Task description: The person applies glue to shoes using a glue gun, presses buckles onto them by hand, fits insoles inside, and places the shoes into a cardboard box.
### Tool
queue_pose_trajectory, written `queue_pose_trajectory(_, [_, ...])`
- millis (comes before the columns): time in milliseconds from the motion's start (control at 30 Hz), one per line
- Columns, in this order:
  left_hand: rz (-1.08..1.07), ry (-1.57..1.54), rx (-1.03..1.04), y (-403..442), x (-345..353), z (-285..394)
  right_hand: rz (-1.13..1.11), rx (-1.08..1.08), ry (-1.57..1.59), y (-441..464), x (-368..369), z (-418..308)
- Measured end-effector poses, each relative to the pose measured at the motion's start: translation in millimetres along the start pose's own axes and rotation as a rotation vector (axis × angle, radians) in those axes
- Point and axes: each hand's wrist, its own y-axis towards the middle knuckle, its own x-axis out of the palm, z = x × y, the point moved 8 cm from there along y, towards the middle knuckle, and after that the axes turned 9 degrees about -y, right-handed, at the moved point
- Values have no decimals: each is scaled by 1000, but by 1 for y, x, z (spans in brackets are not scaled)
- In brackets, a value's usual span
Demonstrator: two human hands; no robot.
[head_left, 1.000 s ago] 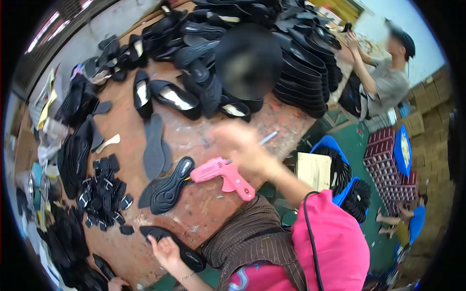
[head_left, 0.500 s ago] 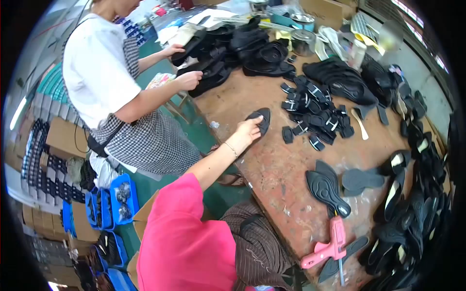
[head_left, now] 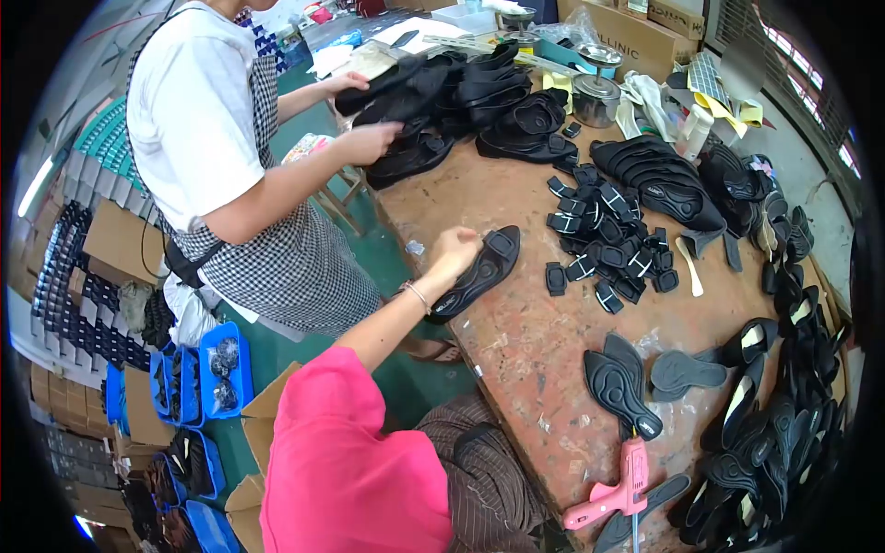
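My left hand [head_left: 455, 251], in the pink-sleeved arm, reaches over the table's near-left edge with its fingers curled. It is at the side of a black shoe sole [head_left: 481, 276], which has a moulded footbed and a small dark strap piece [head_left: 502, 243] near its front end. The palm side and some fingertips are hidden. My right hand is out of view. To the right of the sole lies a pile of short black straps with metal buckles [head_left: 608, 230]. A pink glue gun [head_left: 619, 488] rests nearer my body, close to another moulded sole [head_left: 619, 387].
Across the corner, a co-worker [head_left: 198, 120] in a checked apron handles black shoes [head_left: 406, 152]. Stacked soles [head_left: 659, 184], a white shoehorn-like tool [head_left: 690, 267] and a metal pot [head_left: 596, 97] stand farther back. Shoes crowd the right edge [head_left: 784, 433]; blue crates [head_left: 228, 369] sit on the floor.
The sole has turned so that its footbed and strap piece show, and it now sits lower, nearer the table edge. My left hand has shifted slightly left. The camera view has moved a little.
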Motion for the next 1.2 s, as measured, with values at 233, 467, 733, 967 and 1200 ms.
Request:
queue_pose_trajectory(233, [204,431,191,60,-83,46,16,31,-59,-2,2,0])
queue_pose_trajectory(467, [183,501,88,98,-92,42,38,52,-120,2,3,-1])
queue_pose_trajectory(733, [-71,446,340,62,-36,40,60,75,-150,5,7,-4])
queue_pose_trajectory(967, [-499,265,219,-24,22,55,93,95,-124,2,9,-3])
queue_pose_trajectory(1200, [-550,176,207,-37,37,59,110,105,-109,2,6,2])
